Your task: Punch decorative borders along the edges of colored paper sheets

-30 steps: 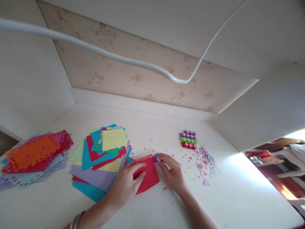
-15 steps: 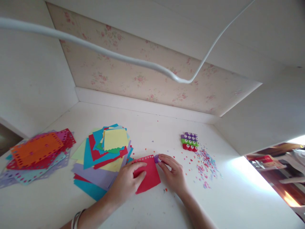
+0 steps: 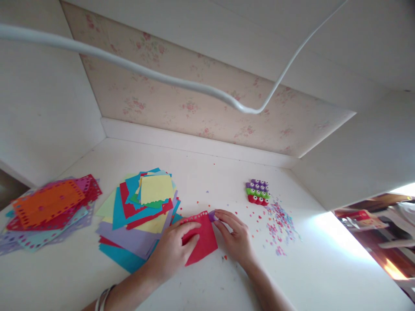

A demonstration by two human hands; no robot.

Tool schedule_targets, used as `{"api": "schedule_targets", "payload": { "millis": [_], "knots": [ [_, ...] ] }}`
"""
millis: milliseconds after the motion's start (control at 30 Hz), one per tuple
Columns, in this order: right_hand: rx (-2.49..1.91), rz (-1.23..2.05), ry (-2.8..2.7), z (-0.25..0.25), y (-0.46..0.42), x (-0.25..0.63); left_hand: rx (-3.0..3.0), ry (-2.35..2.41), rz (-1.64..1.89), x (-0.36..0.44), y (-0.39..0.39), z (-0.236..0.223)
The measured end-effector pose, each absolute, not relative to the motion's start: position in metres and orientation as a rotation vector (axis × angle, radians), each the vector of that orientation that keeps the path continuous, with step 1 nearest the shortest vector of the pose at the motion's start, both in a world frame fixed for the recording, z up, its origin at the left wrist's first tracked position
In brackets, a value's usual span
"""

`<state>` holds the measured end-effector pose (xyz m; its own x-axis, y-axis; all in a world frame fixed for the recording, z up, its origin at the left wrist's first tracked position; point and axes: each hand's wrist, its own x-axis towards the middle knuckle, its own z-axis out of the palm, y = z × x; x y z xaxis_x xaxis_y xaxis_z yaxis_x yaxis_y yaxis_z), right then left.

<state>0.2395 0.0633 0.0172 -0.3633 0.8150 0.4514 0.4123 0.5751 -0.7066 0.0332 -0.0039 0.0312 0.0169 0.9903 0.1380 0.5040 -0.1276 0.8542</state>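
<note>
A red sheet of paper (image 3: pixel 204 239) with a row of small punched holes along its far edge lies under my left hand (image 3: pixel 173 244). The thumb and fingers of that hand press on the sheet's left side, closed on it. My right hand (image 3: pixel 236 235) pinches a small purple craft punch (image 3: pixel 212 215) between thumb and fingertips. The punch sits at the sheet's far right corner; whether its slot is around the paper edge I cannot tell. Left of my left hand lies a pile of coloured paper (image 3: pixel 157 188), partly behind the hand.
Several purple, green and red punches (image 3: pixel 258 192) stand in rows at the right. Beside them paper confetti (image 3: pixel 279 224) is scattered over the white desk (image 3: pixel 207 177). Hole-edged sheets (image 3: pixel 48 203) are heaped at the far left. A white cable (image 3: pixel 194 86) crosses above.
The red sheet has turned and shifted very slightly to the left, with the punch tilting a little in my right hand. Both hands keep nearly the same place.
</note>
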Motion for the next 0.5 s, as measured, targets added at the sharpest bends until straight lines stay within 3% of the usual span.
{"api": "schedule_targets", "payload": {
  "millis": [500],
  "knots": [
    [-0.996,0.958,-1.685,0.0170,0.0659,0.2392,1.417,1.542,1.097,0.0268,0.0009,0.0324]
  ]
}}
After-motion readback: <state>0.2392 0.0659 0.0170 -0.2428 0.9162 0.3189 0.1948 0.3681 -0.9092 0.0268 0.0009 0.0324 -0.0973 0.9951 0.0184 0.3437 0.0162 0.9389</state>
